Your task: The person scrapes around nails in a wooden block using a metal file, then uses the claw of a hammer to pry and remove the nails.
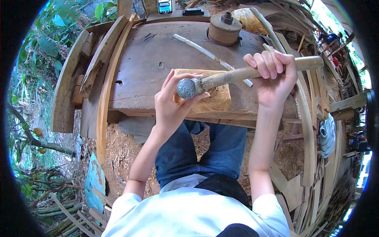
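While right hand (275, 77) grips hammer (233, 76), left hand (172, 94) curves round head (186, 88), hold unclear; wooden block (216, 100) partly hidden.

One left hand (169, 96) and one right hand (275, 75) make two. There is one hammer (233, 76), one block (219, 98), one bench (146, 59) and, at the bench's left, three beams (65, 94); the offcuts (293, 193) at lower right overlap too much to count. Smaller things number one phone (165, 6), one black case (193, 12), one can (224, 31), one yellow bundle (250, 19) and one white strip (197, 48). Two fruits (37, 131) show, while the leaves (49, 45) are past counting. There is one blue sheet (95, 181), one grey cloth (327, 136), one shirt (193, 215) and one pair of jeans (227, 146)
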`<state>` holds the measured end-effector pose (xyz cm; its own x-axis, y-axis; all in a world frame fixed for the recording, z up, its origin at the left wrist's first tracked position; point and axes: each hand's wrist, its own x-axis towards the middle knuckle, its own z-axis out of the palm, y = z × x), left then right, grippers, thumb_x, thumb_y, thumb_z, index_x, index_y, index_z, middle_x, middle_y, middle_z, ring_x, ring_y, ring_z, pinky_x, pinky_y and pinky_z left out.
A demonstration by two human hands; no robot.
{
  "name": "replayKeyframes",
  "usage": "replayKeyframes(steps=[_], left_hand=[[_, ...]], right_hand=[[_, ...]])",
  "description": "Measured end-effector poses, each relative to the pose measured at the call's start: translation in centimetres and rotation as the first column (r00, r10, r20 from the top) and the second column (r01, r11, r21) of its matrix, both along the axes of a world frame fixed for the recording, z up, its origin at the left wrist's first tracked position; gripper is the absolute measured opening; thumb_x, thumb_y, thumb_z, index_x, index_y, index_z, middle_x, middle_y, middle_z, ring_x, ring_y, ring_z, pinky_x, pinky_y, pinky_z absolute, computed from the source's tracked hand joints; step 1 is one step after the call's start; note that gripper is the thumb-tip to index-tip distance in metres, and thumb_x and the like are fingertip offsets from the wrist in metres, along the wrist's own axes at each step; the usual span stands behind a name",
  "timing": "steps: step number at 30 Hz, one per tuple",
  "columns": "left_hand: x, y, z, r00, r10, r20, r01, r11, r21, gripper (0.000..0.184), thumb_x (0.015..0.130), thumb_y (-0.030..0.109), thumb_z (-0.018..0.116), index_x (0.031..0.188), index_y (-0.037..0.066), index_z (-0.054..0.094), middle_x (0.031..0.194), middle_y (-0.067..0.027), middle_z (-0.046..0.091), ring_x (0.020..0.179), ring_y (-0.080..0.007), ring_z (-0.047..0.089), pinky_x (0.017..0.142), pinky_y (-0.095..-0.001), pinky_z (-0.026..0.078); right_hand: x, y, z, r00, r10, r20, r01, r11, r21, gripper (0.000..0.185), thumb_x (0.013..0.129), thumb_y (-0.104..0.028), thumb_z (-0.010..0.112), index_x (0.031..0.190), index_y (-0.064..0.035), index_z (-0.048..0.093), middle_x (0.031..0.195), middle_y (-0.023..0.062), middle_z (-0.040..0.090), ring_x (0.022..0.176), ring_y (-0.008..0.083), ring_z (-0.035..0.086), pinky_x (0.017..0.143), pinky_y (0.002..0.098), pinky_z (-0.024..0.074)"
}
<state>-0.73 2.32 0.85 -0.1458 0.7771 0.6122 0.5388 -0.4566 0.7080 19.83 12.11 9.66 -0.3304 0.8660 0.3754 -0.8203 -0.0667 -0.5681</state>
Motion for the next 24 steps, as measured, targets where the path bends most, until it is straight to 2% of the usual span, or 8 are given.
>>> replayKeyframes(steps=[2,4,5,7,10,16,20,24], left_hand=[[0.3,-0.2,0.0,1.0,-0.023,-0.004,0.023,0.999,-0.031,0.058,0.072,0.02,0.089,0.121,0.008,0.06,0.117,-0.006,0.07,0.109,-0.0229,0.068,0.118,-0.0514,0.031],[1.3,-0.7,1.0,0.944,-0.115,0.309,0.158,0.98,-0.118,0.097,0.066,0.034,0.093,0.143,0.008,0.041,0.137,-0.0091,0.058,0.126,-0.0254,0.058,0.12,-0.0525,0.028],[1.1,-0.6,0.8,0.944,-0.118,0.308,0.161,0.98,-0.12,0.097,0.066,0.034,0.093,0.143,0.008,0.041,0.137,-0.0091,0.058,0.126,-0.0254,0.058,0.12,-0.0525,0.028],[0.5,-0.3,-0.1,0.991,-0.051,-0.124,0.018,0.967,-0.253,0.128,0.059,0.05,0.093,0.155,0.008,0.019,0.148,-0.0096,0.047,0.137,-0.0282,0.047,0.121,-0.0528,0.023],[0.2,0.1,-0.6,0.995,-0.056,-0.087,0.033,0.968,-0.249,0.133,0.057,0.058,0.091,0.156,0.007,0.018,0.145,-0.0097,0.049,0.138,-0.0307,0.045,0.122,-0.0547,0.018],[-0.1,0.4,-0.9,0.984,-0.063,-0.168,0.029,0.98,-0.196,0.126,0.058,0.056,0.091,0.155,0.008,0.025,0.148,-0.0096,0.047,0.139,-0.0287,0.045,0.121,-0.0582,0.017],[-0.1,0.3,-0.8,0.99,-0.068,-0.127,0.039,0.975,-0.218,0.123,0.059,0.058,0.09,0.154,0.009,0.029,0.149,-0.0097,0.046,0.138,-0.0278,0.045,0.121,-0.059,0.016],[-0.3,0.4,-1.1,0.977,-0.058,-0.206,0.023,0.985,-0.168,0.124,0.06,0.059,0.089,0.155,0.01,0.027,0.151,-0.0093,0.045,0.138,-0.0277,0.047,0.12,-0.0612,0.015]], right_hand=[[-0.1,0.3,0.6,0.997,0.034,0.062,-0.032,0.999,-0.039,0.036,0.087,-0.017,0.054,0.055,-0.0158,0.038,0.05,-0.0014,0.031,0.054,0.014,0.036,0.075,0.0369,0.0386],[-0.7,0.5,1.3,0.993,0.032,0.114,-0.032,0.999,0.0,0.036,0.087,-0.018,0.055,0.055,-0.016,0.039,0.051,-0.0015,0.032,0.054,0.0141,0.036,0.076,0.0372,0.0392],[-1.0,0.4,1.6,0.987,0.037,0.156,-0.036,0.999,-0.014,0.036,0.087,-0.019,0.055,0.055,-0.0162,0.039,0.051,-0.0015,0.032,0.054,0.0143,0.036,0.076,0.0373,0.0392],[-1.1,0.4,1.8,0.98,0.063,0.188,-0.057,0.998,-0.036,0.036,0.087,-0.018,0.056,0.056,-0.0164,0.038,0.052,-0.0013,0.032,0.054,0.015,0.037,0.077,0.0381,0.0398],[-0.5,0.8,1.5,0.99,0.049,0.134,-0.035,0.994,-0.101,0.036,0.086,-0.016,0.057,0.056,-0.016,0.038,0.052,-0.001,0.033,0.055,0.0154,0.038,0.078,0.0388,0.0405],[-1.1,-0.8,1.8,0.982,-0.089,0.169,0.106,0.99,-0.097,0.035,0.085,-0.015,0.058,0.057,-0.0154,0.039,0.053,-0.0003,0.034,0.055,0.0151,0.037,0.078,0.0401,0.0409],[-1.3,-1.2,2.1,0.975,-0.071,0.212,0.093,0.991,-0.094,0.034,0.085,-0.015,0.058,0.057,-0.0153,0.04,0.053,-0.0002,0.033,0.055,0.0152,0.036,0.078,0.0402,0.0411],[-1.2,-0.4,2.1,0.976,-0.048,0.213,0.074,0.99,-0.117,0.035,0.085,-0.016,0.058,0.056,-0.0157,0.04,0.052,-0.0015,0.034,0.053,0.0144,0.038,0.077,0.0388,0.042]])
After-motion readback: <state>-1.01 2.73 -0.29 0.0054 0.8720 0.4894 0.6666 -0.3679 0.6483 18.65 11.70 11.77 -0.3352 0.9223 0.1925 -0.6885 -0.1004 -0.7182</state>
